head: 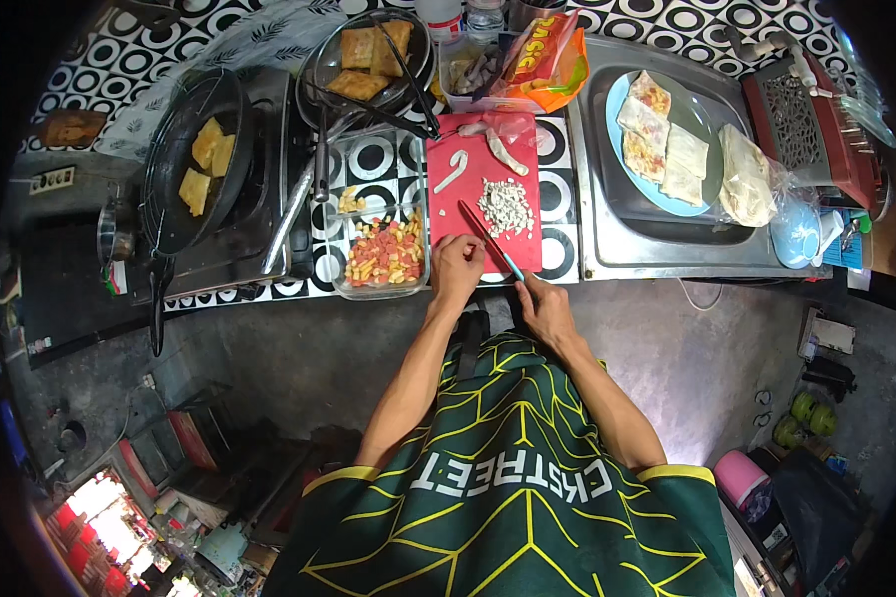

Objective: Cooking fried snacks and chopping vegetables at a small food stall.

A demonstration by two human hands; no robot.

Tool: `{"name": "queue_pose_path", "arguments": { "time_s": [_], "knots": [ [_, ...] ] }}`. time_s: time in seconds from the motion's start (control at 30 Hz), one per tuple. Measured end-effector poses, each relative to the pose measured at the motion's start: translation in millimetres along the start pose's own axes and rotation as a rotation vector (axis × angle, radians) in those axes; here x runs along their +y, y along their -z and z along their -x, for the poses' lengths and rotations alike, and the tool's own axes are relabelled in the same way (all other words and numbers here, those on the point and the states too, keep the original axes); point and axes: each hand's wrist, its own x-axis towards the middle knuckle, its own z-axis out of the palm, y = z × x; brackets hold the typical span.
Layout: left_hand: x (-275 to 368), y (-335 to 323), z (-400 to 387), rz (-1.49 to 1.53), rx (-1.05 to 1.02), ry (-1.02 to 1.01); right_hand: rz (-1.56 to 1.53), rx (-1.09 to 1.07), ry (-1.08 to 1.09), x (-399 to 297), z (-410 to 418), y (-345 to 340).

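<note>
A red cutting board lies before me. My right hand grips the light blue handle of a kitchen knife, its blade slanting up and left over the board. At the board's lower left edge is my left hand, fingers curled near the blade; whether a small piece is between them I cannot tell. Finely chopped pale pieces form a pile right of the blade. Pale uncut strips lie higher on the board. Close by on the left, a glass dish holds orange-red and yellow diced pieces.
Far left, a wok on the stove holds folded fried pastries. A strainer with more stands behind the dish. Beyond the board is a plastic tub with an orange packet. Right, a blue plate of filled wrappers rests over the steel sink.
</note>
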Motion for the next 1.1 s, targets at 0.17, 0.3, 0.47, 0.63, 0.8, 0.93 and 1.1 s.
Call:
{"name": "queue_pose_path", "arguments": {
  "time_s": [0.17,0.3,0.47,0.63,0.8,0.93,1.1],
  "knots": [
    [0,-1,-1,0.011,-0.002,-0.004,0.035,-0.023,-0.027,1,-2,-4],
    [4,1,0,-0.013,-0.009,0.023,0.050,-0.036,-0.019,0,-7,-11],
    [6,-1,-1,-0.069,-0.001,0.030,0.015,-0.070,-0.068,-2,-8,-6],
    [9,-1,0,-0.077,-0.032,0.010,-0.027,0.001,-0.023,-1,-4,-1],
    [7,-3,0,-0.077,-0.003,-0.009,-0.046,0.035,-0.015,-7,-3,5],
    [10,1,0,-0.062,0.011,0.024,-0.063,0.039,0.002,-12,0,7],
    [-9,-6,2,-0.023,0.067,-0.019,-0.069,-0.014,0.050,1,7,3]
  ]
}}
